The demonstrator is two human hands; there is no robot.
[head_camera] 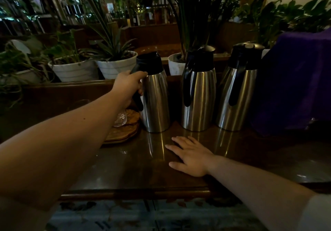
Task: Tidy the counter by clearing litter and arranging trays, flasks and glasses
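Note:
Three steel flasks with black lids and handles stand in a row on the dark wooden counter [136,169]. My left hand [128,85] is wrapped around the black handle of the left flask [155,101], which stands upright on the counter. The middle flask [198,96] and the right flask [238,94] stand untouched. My right hand [189,156] lies flat on the counter in front of the middle flask, fingers spread, holding nothing. Left of the held flask, wooden trays [123,132] are stacked, with an upturned clear glass [120,119] on them, partly hidden by my forearm.
A purple cloth-covered object [293,80] stands at the right end of the counter. White plant pots [117,64] and leafy plants line the ledge behind the counter. The counter's front edge [136,193] runs below my right hand, with patterned floor beneath.

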